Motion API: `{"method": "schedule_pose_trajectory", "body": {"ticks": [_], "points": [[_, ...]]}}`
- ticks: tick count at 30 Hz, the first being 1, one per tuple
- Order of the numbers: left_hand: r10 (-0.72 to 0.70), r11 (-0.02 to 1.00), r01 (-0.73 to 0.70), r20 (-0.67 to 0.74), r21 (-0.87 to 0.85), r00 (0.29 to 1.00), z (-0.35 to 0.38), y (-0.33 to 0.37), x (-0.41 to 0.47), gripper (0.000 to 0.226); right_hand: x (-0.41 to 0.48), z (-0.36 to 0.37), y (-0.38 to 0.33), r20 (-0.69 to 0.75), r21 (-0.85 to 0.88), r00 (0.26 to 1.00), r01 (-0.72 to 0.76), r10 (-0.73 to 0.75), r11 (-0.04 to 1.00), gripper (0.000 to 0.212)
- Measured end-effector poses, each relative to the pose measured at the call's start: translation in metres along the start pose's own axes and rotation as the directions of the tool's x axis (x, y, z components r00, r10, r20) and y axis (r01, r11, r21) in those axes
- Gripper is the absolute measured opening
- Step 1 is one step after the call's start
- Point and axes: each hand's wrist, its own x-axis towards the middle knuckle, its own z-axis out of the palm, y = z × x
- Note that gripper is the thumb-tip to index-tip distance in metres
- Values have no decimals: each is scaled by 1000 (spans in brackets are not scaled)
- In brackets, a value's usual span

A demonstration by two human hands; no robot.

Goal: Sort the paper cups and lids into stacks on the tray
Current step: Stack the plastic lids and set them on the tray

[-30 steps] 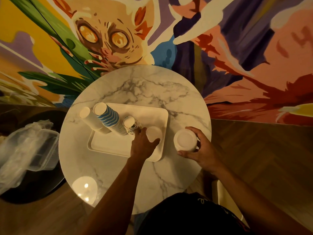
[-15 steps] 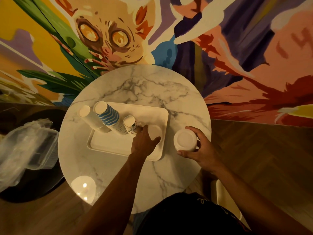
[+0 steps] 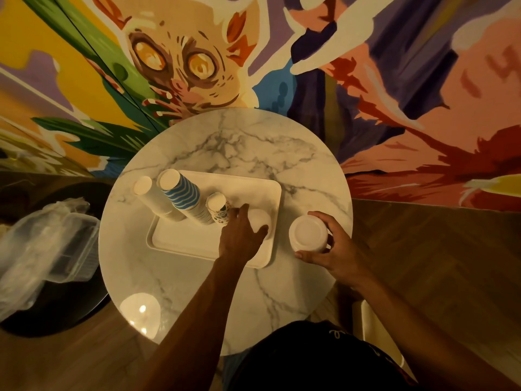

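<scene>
Inverted cups stood on the tray point(image 3: 197, 245) in a plain stack point(image 3: 154, 199), striped stack point(image 3: 183, 197) and patterned stack point(image 3: 220, 209), beside one lid point(image 3: 261, 218); a lid pile point(image 3: 307, 234) was just off-tray.

Your left hand point(image 3: 239, 235) lies over a white lid point(image 3: 261, 218) by the 3 o'clock edge of the tray point(image 3: 197, 244), thumb across the lid's near side; whether you pinch it is unclear. Your right hand point(image 3: 335, 249) curls round a lid stack point(image 3: 308, 234) at the 3 o'clock side of the marble table point(image 3: 225, 142), just off the tray. Toward the tray's 10 o'clock stand three stacks: plain white cups point(image 3: 153, 198), blue-striped cups point(image 3: 181, 194), and short patterned cups point(image 3: 220, 208) just beside your fingers. Clear plastic containers point(image 3: 50, 246) lie beyond the table at 9 o'clock.
</scene>
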Motion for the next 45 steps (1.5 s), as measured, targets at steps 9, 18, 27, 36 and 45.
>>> {"method": "schedule_pose_trajectory", "body": {"ticks": [9, 18, 27, 36, 45], "points": [[313, 942, -287, 144, -176, 939, -32, 60, -42, 75, 6, 5, 2, -34, 4, 999, 13, -13, 1000, 92], [380, 925, -379, 105, -26, 919, -38, 71, -50, 82, 14, 7, 11, -12, 34, 999, 42, -41, 999, 96], [356, 934, -354, 43, -55, 933, -37, 64, -51, 70, 17, 14, 6, -45, 24, 997, 56, -55, 998, 79], [-27, 977, -14, -186, -215, 982, -40, 32, -25, 75, 10, 7, -1, -16, 45, 999, 32, -31, 998, 90], [-165, 975, 164, -4, 151, 986, -9, -2, -8, 85, 6, 2, -2, -17, 26, 1000, 17, -16, 1000, 88]]}}
